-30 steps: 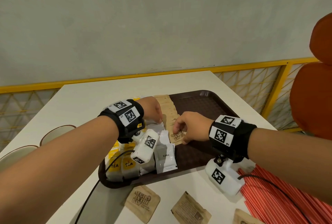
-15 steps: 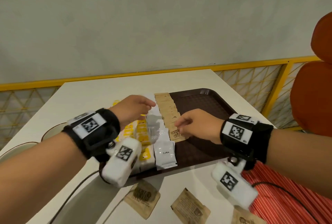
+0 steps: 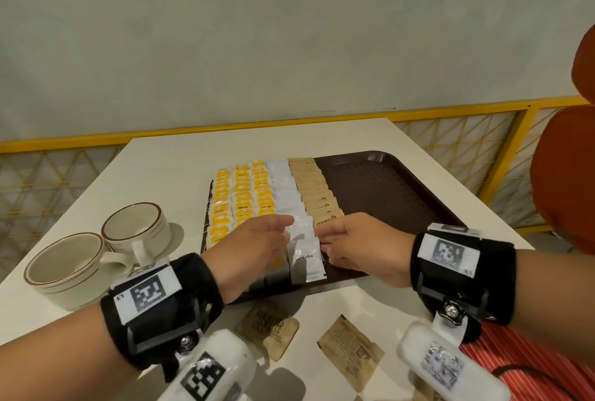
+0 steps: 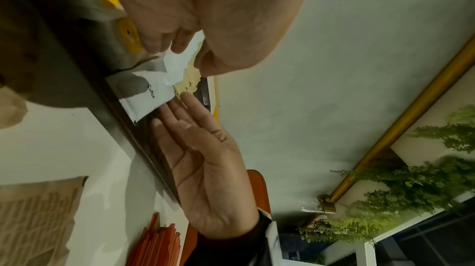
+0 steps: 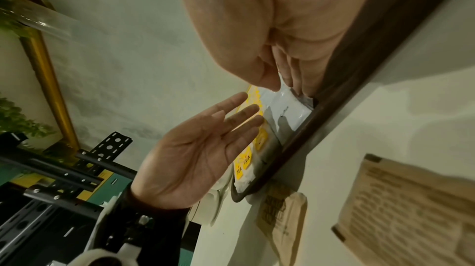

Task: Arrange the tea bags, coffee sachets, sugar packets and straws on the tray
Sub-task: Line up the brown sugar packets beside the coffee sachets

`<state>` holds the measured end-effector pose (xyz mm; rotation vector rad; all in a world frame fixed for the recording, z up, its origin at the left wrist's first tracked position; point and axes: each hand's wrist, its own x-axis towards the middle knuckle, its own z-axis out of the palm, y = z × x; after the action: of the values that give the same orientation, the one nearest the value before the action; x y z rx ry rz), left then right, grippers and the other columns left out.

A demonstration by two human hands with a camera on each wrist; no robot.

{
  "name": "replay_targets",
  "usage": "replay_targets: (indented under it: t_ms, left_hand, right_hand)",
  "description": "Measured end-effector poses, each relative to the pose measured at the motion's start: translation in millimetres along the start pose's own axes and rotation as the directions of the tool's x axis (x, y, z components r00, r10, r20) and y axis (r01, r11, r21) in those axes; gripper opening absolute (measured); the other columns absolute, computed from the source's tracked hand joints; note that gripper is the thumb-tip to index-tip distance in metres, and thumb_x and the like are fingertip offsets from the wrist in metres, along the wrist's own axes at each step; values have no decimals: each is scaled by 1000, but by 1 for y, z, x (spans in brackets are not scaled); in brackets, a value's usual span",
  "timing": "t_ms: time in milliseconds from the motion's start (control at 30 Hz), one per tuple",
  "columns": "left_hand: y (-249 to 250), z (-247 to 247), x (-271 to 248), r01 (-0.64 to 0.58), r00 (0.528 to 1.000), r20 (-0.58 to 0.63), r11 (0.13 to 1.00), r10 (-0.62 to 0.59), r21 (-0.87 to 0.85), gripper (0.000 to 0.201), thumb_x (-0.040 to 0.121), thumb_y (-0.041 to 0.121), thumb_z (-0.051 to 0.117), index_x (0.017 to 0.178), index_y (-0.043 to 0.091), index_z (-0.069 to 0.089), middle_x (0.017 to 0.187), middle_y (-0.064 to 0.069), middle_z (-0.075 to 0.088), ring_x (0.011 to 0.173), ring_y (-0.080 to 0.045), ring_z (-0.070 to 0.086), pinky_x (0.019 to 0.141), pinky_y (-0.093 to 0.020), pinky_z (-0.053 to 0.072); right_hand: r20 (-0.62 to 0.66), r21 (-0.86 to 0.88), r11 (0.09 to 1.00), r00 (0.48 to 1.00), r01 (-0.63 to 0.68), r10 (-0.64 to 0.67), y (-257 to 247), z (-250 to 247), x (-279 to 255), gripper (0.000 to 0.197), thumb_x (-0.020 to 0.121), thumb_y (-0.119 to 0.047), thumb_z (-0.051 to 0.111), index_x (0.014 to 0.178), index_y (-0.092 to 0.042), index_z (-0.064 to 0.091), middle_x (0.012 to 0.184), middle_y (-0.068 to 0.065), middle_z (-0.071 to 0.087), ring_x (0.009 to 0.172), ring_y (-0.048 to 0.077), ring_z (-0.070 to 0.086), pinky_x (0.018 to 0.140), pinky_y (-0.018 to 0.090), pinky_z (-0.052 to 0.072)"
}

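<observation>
On the brown tray (image 3: 386, 188) lie three columns of yellow tea bags (image 3: 240, 201), one column of white coffee sachets (image 3: 283, 188) and one of brown sugar packets (image 3: 312, 185). My left hand (image 3: 257, 246) and right hand (image 3: 349, 239) flank the front coffee sachet (image 3: 306, 255), fingers straight, edges against its sides. The left wrist view shows the right hand (image 4: 205, 158) as an open palm beside the sachet (image 4: 149, 91). In the right wrist view the left hand (image 5: 200, 144) is flat, next to the sachet (image 5: 285, 112). Red straws (image 3: 521, 368) lie on the table at right.
Loose sugar packets (image 3: 270, 329) (image 3: 351, 349) lie on the white table in front of the tray. Two cream cups (image 3: 138, 230) (image 3: 67, 268) stand at the left. The tray's right half is bare. An orange chair (image 3: 566, 175) stands at right.
My left hand drew back from the far rows to the front sachet. My right hand let go of the sugar packet row and straightened beside the sachet. The cups came into view.
</observation>
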<state>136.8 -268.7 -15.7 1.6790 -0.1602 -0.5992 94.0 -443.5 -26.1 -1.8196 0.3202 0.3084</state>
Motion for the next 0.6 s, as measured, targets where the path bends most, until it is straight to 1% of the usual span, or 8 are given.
replay_targets:
  t_ms: [67,167,267,400,467,500,533,600]
  left_hand:
    - [1,-1,-2,-1,1000,-8,1000,1,-13,33,97,2,44,127,13,55,125,-3,50,116,-16,48,103,-28,36]
    - [1,0,-7,20,1000,14,993,-19,-118,32,97,1,45,124,13,55,134,-7,48,123,-16,46,99,-25,37]
    - [1,4,-8,25,999,32,985,-20,-169,31,97,2,46,121,17,57,138,-7,46,131,-16,40,104,-25,33]
    - [2,5,-9,21,999,37,987,-16,-157,27,96,1,45,111,19,60,131,-7,48,120,-15,46,97,-24,39]
    - [3,1,-4,-30,999,41,999,31,-31,30,97,0,44,116,17,59,124,-4,52,117,-16,50,96,-25,42]
    - [4,-3,1,-84,996,49,990,79,115,32,97,-1,42,116,18,59,120,-2,56,117,-16,52,94,-24,43]
    - [6,-7,8,-150,988,67,942,137,299,32,96,-1,42,112,21,60,114,2,60,114,-15,55,90,-20,44]
    - [14,-14,21,-248,968,130,736,215,630,27,95,4,47,102,25,64,102,7,64,99,-8,60,76,-11,43]
  right_hand:
    - [-11,37,999,1000,-6,7,1,-2,-2,46,90,9,45,132,-8,53,128,7,58,115,19,58,98,31,50]
    - [-20,72,996,999,-43,45,2,-3,-5,46,91,8,46,131,-13,50,128,5,54,117,21,56,95,29,51]
    - [5,101,992,998,-70,70,1,-2,-6,42,91,8,46,125,-15,52,125,6,58,118,22,56,94,29,51]
    - [28,85,993,996,-83,80,-2,-2,-8,34,92,8,45,107,-19,58,118,5,64,115,20,59,94,28,51]
    - [28,58,997,998,-55,54,-2,-2,-7,35,90,8,49,113,-17,58,119,5,64,114,19,59,96,31,51]
    - [20,25,999,999,-30,30,-2,-1,-6,36,89,7,53,116,-16,58,119,6,64,112,18,60,96,33,51]
    - [5,-24,1000,1000,-1,1,-2,0,-5,37,87,4,59,118,-15,57,118,6,63,109,18,61,95,34,52]
    - [-29,-192,980,998,57,-63,-3,3,-3,41,82,-6,71,119,-16,57,115,4,62,102,17,63,92,32,54]
